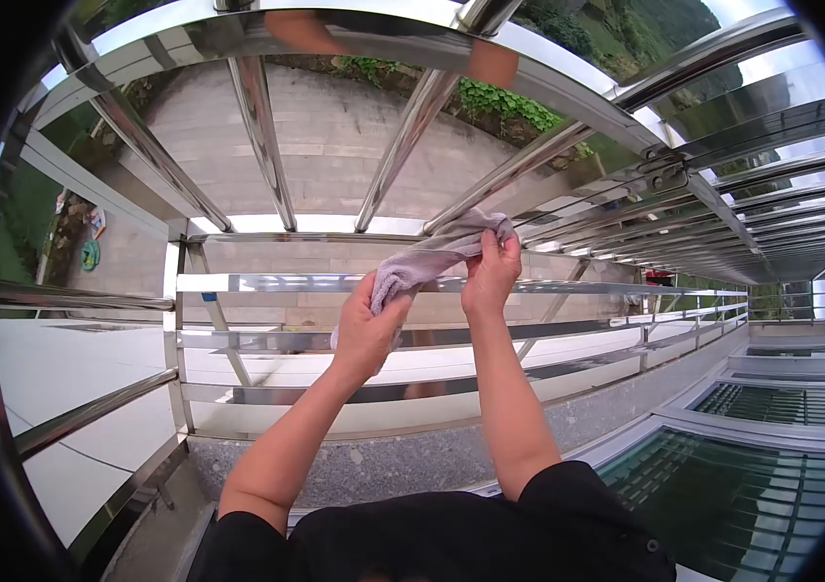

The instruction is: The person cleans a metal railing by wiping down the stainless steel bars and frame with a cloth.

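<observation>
A greyish-pink cloth, bunched and twisted lengthwise, stretches between my two hands in front of the metal bars. My left hand is closed around its lower end, where a fold hangs beside the palm. The upper end is pinched by my right hand, fingers pressed together near the rail. Behind the cloth runs a shiny steel rail; whether the cloth touches it, I cannot tell.
Polished upright bars and a curved top rail enclose the space ahead. A speckled stone ledge lies below my forearms. Glass window panels are at the right. Paved ground shows far below through the bars.
</observation>
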Available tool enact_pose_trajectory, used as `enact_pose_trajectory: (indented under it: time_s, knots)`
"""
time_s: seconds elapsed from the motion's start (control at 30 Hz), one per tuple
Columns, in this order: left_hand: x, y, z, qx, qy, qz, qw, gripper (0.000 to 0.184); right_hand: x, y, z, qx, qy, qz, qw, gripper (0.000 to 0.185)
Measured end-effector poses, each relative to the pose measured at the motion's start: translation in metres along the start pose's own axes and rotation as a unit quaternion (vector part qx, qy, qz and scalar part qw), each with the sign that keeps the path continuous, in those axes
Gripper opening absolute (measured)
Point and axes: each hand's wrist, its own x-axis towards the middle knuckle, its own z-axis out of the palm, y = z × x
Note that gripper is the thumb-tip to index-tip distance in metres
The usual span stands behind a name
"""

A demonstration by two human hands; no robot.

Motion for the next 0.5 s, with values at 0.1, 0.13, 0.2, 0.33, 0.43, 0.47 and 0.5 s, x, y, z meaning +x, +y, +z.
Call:
enact_pose_trajectory:
  time_s: [0.1, 0.13, 0.2, 0.33, 0.43, 0.47, 0.5]
  knots:
    - [0.007, 0.045, 0.017, 0.077, -0.074, 0.164, 0.981, 0.035, -0.022, -0.068, 0.039, 0.122, -0.09, -0.106, 0.983, 0.034]
    - [0.014, 0.06, 0.028, 0.087, -0.084, 0.202, 0.972, 0.036, -0.027, -0.092, 0.056, 0.146, -0.131, -0.142, 0.97, 0.037]
    - [0.026, 0.084, 0.05, 0.09, -0.105, 0.258, 0.956, 0.039, -0.03, -0.126, 0.087, 0.152, -0.195, -0.188, 0.95, 0.04]
    - [0.033, 0.097, 0.063, 0.051, -0.147, 0.278, 0.948, 0.043, -0.012, -0.14, 0.111, 0.053, -0.235, -0.223, 0.945, 0.049]
    - [0.022, 0.075, 0.053, 0.084, -0.162, 0.292, 0.939, 0.045, 0.016, -0.154, 0.105, 0.026, -0.28, -0.193, 0.94, 0.038]
    - [0.021, 0.073, 0.052, 0.079, -0.159, 0.273, 0.945, 0.045, 0.021, -0.154, 0.105, 0.026, -0.283, -0.188, 0.94, 0.035]
    - [0.019, 0.07, 0.054, 0.074, -0.156, 0.254, 0.952, 0.046, 0.026, -0.153, 0.106, 0.027, -0.286, -0.183, 0.94, 0.033]
